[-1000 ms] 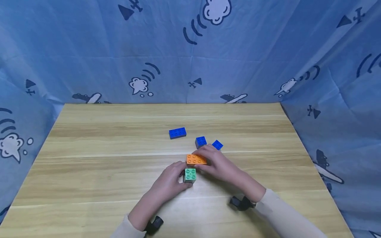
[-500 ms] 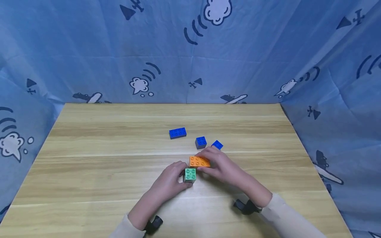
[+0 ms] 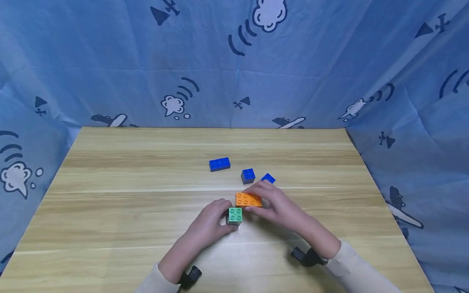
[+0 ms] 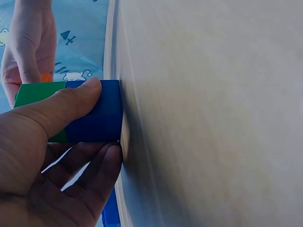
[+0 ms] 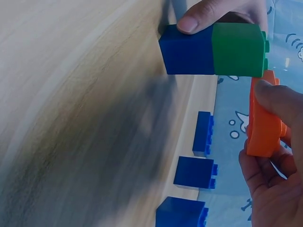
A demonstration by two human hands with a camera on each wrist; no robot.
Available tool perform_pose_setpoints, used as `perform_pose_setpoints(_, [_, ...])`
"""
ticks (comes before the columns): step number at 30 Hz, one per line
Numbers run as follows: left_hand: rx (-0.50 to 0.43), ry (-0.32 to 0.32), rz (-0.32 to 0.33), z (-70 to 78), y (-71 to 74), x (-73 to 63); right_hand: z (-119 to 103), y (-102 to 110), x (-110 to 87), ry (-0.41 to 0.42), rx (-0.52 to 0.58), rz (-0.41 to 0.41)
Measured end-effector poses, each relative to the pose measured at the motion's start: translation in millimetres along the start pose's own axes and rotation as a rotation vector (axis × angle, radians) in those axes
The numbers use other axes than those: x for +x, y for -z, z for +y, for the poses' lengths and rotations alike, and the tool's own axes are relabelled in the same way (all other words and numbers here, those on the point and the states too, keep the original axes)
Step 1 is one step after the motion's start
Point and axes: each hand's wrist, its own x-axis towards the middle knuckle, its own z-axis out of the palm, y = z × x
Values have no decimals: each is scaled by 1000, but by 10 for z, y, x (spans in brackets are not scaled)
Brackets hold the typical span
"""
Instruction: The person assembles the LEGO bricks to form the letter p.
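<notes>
My left hand (image 3: 209,221) grips a short stack standing upright on the table. It is a green building block (image 3: 235,214) on top of a blue block (image 5: 189,54), and the thumb presses the blue one in both wrist views. Between thumb and fingers my right hand (image 3: 275,203) pinches an orange building brick (image 3: 246,199), longer than the green block, with its studs up. The orange brick is raised off the table, just behind and right of the stack. In the right wrist view one end of it is close by the green block's studded top.
Beyond the hands lie a long blue brick (image 3: 219,164), a square blue block (image 3: 248,176) and another blue block (image 3: 268,178), partly covered by the right hand. A blue patterned cloth (image 3: 205,53) hangs behind the wooden table (image 3: 121,195) and along its sides.
My right hand has moved the orange brick a little to the right and slightly nearer to me. The left hand and its green and blue stack have stayed in place.
</notes>
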Motion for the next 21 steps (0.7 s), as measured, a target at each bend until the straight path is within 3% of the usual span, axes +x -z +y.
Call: perform_pose_setpoints(21, [2,6,-1,-1,1,-13,-100,28,-15,43,7,12])
